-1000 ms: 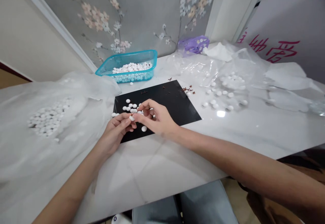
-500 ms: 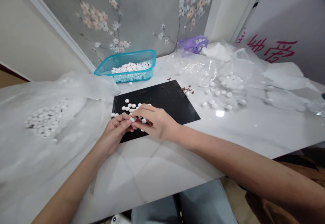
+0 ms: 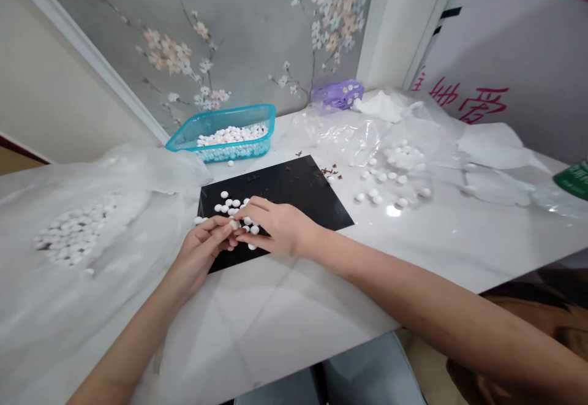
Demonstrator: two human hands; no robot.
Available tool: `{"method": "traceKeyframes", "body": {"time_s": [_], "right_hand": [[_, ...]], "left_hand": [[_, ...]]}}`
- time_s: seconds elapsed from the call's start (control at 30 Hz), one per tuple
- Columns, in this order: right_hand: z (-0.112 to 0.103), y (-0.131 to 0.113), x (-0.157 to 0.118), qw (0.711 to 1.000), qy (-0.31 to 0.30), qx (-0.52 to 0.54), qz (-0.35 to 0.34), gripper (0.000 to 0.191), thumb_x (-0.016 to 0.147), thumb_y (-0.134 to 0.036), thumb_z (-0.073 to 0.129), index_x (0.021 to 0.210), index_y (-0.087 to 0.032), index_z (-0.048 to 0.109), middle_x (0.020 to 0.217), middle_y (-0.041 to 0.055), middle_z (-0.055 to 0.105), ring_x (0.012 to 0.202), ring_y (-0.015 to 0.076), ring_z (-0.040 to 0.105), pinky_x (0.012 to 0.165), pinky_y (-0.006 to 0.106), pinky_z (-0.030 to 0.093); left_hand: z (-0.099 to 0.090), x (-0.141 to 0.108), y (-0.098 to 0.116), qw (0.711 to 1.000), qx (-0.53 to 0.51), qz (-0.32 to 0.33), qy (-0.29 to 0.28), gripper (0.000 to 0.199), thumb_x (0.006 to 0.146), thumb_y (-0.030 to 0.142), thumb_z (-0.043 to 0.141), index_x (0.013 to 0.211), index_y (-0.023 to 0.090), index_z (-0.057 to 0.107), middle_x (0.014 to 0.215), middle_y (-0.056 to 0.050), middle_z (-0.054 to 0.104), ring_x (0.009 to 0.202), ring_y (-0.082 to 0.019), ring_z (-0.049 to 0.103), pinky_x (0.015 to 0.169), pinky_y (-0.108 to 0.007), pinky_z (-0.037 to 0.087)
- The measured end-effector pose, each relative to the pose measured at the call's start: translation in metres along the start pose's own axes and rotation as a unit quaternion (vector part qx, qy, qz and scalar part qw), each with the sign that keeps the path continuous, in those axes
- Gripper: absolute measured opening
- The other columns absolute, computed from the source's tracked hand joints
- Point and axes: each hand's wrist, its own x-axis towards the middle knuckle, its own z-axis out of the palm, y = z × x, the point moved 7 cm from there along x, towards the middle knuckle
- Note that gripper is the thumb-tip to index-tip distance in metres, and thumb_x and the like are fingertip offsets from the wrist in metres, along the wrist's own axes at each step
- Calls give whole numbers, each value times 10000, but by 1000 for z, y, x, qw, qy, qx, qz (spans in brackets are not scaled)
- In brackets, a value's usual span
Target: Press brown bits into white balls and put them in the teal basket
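Right fingers (image 3: 257,208) had come down closer over the left fingertips (image 3: 215,224) since the earlier frame, and the whole view had dipped and swung slightly. A single white pellet (image 3: 234,224) sat at the left fingertips, with those fingers together and curled around it. The right thumb (image 3: 250,238) reached in just beside it, though I could not tell whether it was pressing on the pellet. The other right fingers stayed together, arched over a loose cluster of white pellets (image 3: 229,207).

The left hand (image 3: 199,252) lay palm up, and the right hand (image 3: 282,228) lay palm down, both over the near edge of the black sheet (image 3: 294,184). Beyond that sheet stood a turquoise plastic basket (image 3: 220,117) heaped with pellets. To its left lay a translucent plastic bag (image 3: 138,172) holding a mass of pellets, and to its right lay a clear plastic bag (image 3: 404,175) with more pellets on and around it. Brown flecks (image 3: 331,172) were scattered just off the sheet's far corner, and all of this rested on a white marble table (image 3: 275,313).
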Motion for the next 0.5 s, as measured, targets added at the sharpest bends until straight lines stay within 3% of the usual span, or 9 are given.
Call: {"method": "traceKeyframes", "body": {"time_s": [0.1, 0.23, 0.4, 0.5], "right_hand": [[-10, 14, 1, 999, -8, -12, 47, 353, 870, -348, 525, 1153, -145, 469, 1123, 94, 541, 879, 155, 589, 637, 242, 436], [-24, 32, 1, 993, 10, -63, 97, 263, 900, -297, 469, 1113, -146, 502, 1131, 84, 550, 892, 158, 596, 655, 248, 425], [-29, 39, -1, 984, 8, -126, 122, 226, 905, -276, 444, 1068, -154, 541, 1106, 64, 564, 811, 154, 599, 601, 258, 390], [-30, 44, -2, 979, 4, -148, 138, 210, 903, -277, 438, 1033, -164, 558, 1081, 53, 570, 752, 148, 593, 564, 264, 362]], "left_hand": [[-12, 1, 9, 992, 108, 48, 38, 231, 711, 423, 670, 723, 193, 650, 646, -13, 617, 571, -115, 504, 547, -217, 400], [-25, 1, 15, 951, 284, 104, 65, 253, 656, 402, 712, 812, 204, 705, 611, -7, 604, 561, -130, 481, 526, -228, 336], [-30, -1, 19, 929, 340, 130, 63, 356, 683, 409, 687, 984, 221, 697, 622, 16, 554, 522, -110, 387, 516, -229, 299], [-44, -4, 36, 904, 397, 134, 80, 442, 679, 436, 683, 1085, 263, 650, 705, 24, 608, 531, -111, 408, 536, -226, 319]]}}
